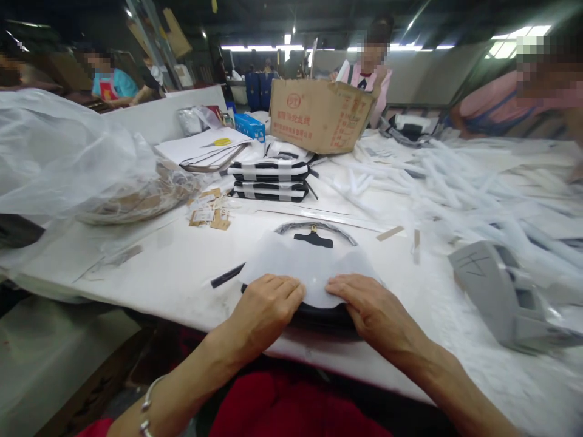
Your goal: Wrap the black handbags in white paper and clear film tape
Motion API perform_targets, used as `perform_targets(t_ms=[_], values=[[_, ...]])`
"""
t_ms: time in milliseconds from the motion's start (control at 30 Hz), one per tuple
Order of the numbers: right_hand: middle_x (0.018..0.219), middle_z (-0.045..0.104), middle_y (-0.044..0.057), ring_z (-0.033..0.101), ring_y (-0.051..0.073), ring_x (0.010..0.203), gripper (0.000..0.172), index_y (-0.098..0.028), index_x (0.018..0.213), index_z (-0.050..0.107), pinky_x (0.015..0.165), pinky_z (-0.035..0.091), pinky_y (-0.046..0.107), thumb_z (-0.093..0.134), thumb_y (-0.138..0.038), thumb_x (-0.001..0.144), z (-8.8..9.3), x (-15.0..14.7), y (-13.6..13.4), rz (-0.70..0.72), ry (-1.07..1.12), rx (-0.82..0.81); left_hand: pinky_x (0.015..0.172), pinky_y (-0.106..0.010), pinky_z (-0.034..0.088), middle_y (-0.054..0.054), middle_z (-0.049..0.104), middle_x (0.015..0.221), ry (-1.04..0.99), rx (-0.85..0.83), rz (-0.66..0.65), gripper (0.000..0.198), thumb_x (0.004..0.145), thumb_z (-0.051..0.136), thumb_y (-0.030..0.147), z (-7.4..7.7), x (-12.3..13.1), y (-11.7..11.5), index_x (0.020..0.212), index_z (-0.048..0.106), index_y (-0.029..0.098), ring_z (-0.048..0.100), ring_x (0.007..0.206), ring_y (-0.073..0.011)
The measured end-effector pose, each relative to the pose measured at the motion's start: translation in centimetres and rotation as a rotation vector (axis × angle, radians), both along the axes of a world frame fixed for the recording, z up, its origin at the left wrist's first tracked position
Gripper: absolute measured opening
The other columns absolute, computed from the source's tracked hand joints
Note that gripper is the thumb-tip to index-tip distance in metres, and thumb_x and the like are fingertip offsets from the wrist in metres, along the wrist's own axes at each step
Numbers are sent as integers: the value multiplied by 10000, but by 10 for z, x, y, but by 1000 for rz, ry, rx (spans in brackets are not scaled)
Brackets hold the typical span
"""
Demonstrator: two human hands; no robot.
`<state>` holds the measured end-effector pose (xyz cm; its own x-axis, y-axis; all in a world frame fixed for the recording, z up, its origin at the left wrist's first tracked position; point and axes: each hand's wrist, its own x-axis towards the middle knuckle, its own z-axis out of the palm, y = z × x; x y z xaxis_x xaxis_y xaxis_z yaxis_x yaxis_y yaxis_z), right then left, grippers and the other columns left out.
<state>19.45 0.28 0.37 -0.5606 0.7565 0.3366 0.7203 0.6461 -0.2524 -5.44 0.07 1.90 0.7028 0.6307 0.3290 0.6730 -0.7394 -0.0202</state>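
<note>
A black handbag (325, 317) lies at the table's near edge, mostly hidden under a white foam sheet (314, 267). Its wrapped handle (291, 226) arches out at the far side, beside a black flap with a small gold-coloured clasp (313, 229). My left hand (273, 300) bends its fingers over the sheet's near left part, thumb side toward the middle. Opposite it, my right hand (359, 297) grips the sheet and the bag's edge on the right. A dark strap end (228, 275) sticks out on the left.
Two stacked wrapped black bags (271, 181) stand beyond, near paper tags (210, 209). A cardboard box (319, 115), yellow scissors (222, 142) and clear plastic (68, 152) lie farther back. On the right are a grey tape dispenser (489, 291) and white foam tubes (460, 182). Several people work around.
</note>
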Motion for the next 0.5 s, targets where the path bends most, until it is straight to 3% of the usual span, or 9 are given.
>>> perform_targets(t_ms=[133, 233, 500], values=[[1284, 657, 111, 620, 275, 1170, 495, -170, 1233, 643, 1039, 460, 542, 451, -7, 807, 13, -15, -8, -44, -142, -17, 799, -308, 531, -77, 689, 959, -15, 12, -14, 210, 961, 410, 129, -2, 0, -2, 1054, 594, 169, 658, 886, -174], [1380, 584, 121, 558, 283, 1255, 517, -158, 1342, 561, 1068, 450, 506, 539, -94, 829, 19, -30, -15, -4, -154, -57, 785, -308, 540, -82, 690, 948, -43, 12, -24, 231, 964, 391, 124, -2, 0, 0, 1057, 599, 159, 660, 872, -174], [1418, 541, 152, 555, 298, 1253, 593, -127, 1371, 521, 1019, 501, 474, 656, -150, 794, 13, -36, -25, -5, -136, -113, 790, -328, 557, -107, 718, 1022, -179, 65, -140, 263, 957, 418, 121, 1, -4, 1, 1134, 613, 98, 671, 909, -196]])
